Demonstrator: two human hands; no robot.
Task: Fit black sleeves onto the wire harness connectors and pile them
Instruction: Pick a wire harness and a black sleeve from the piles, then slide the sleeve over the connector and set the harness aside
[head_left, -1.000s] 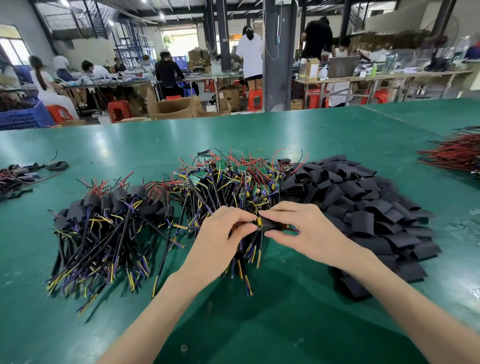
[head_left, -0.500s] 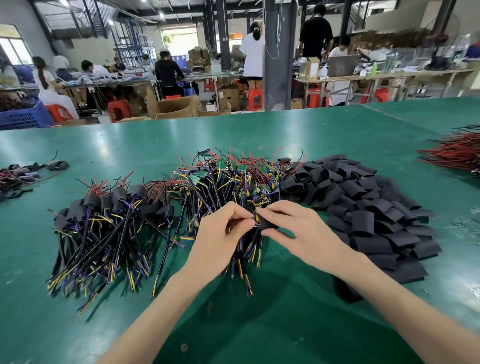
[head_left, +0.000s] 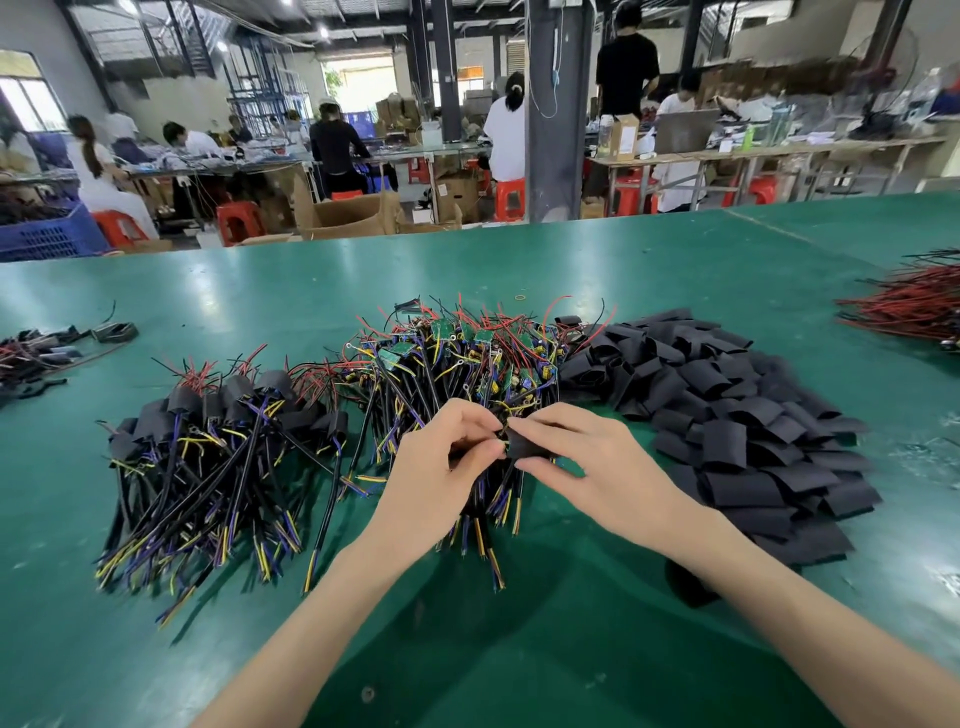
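Fitting is the step in hand: the right hand (head_left: 597, 467) pinches a black sleeve (head_left: 524, 444) at its fingertips, while the left hand (head_left: 441, 467) has its grip pressed together on a harness end, mostly hidden. Both meet over the unsleeved harness heap (head_left: 467, 364) at centre. Loose sleeves (head_left: 737, 415) lie at 3 o'clock, finished harnesses (head_left: 218, 441) at 9 o'clock on the green surface (head_left: 519, 623). Judged next: push the sleeve fully over the connector, then lay it on the 9 o'clock pile.

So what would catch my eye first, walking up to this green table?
Two bare hands, left hand and right hand, meet mid-table, pinching a black sleeve. Behind them lies a tangle of unsleeved harnesses, with loose sleeves heaped right and finished harnesses piled left.
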